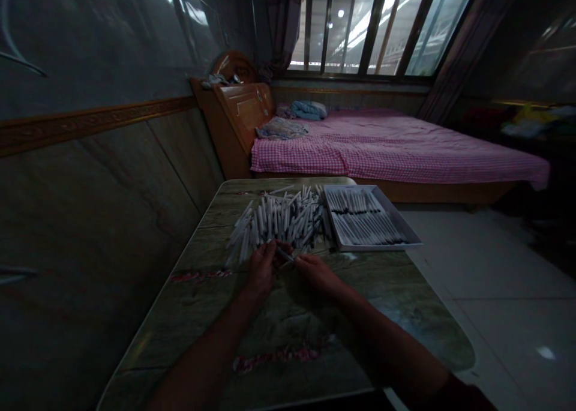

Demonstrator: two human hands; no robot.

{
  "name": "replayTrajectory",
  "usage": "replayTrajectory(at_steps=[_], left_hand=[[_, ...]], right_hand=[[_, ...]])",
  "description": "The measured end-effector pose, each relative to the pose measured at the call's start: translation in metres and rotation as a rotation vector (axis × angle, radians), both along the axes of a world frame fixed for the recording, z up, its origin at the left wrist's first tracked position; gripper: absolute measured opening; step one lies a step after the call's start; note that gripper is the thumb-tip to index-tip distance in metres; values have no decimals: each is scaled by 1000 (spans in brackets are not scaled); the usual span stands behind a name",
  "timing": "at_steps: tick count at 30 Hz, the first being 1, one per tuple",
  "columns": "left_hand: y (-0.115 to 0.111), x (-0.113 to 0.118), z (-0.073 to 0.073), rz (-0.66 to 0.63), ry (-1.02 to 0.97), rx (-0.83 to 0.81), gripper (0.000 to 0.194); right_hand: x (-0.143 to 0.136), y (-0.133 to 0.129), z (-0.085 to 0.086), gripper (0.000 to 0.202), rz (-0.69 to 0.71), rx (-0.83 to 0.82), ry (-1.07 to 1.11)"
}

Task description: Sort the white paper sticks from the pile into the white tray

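Observation:
A slim pen (285, 254) with a pale barrel spans the gap between my two hands, over the middle of the table. My left hand (263, 266) is closed around its left end, fingers curled. At the other end, my right hand (315, 272) pinches it between thumb and fingers. Just beyond my hands lies a loose heap of similar white pens (283, 216), pointing in many directions, some with dark ends. To the right of the heap, a shallow white box (396, 212) holds pens laid side by side in two rows. Fine details of the held pen are too dark to make out.
The table (288, 327) has a stone-like top with reddish streaks and rounded corners. A wall (112, 195) runs along its left side. Behind stands a bed (382, 153) with a pink checked sheet and a wooden headboard (243, 108). Tiled floor (486, 261) lies to the right.

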State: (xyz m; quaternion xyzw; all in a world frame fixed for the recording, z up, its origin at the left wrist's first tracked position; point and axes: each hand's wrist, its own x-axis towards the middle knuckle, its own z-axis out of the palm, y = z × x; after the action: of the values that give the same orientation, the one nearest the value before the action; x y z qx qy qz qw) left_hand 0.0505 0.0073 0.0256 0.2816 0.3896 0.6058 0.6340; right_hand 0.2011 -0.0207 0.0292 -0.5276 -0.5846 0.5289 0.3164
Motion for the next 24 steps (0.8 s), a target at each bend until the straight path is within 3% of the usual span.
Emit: replayTrajectory(at_steps=[6,15,19,24], left_hand=[[4,-5,1,-14,-33,-1,45],[1,2,0,-95,-82,-29,44],[5,-5,1,-44,-90,-43,34],[8,-9,-1,36,-59,-62,24]], right_hand=[[28,-4,29,6,26,183,-213],[43,9,28,22,108,92,-266],[74,30,41,25,-44,110,-301],[144,83,59,29,-369,158,-532]])
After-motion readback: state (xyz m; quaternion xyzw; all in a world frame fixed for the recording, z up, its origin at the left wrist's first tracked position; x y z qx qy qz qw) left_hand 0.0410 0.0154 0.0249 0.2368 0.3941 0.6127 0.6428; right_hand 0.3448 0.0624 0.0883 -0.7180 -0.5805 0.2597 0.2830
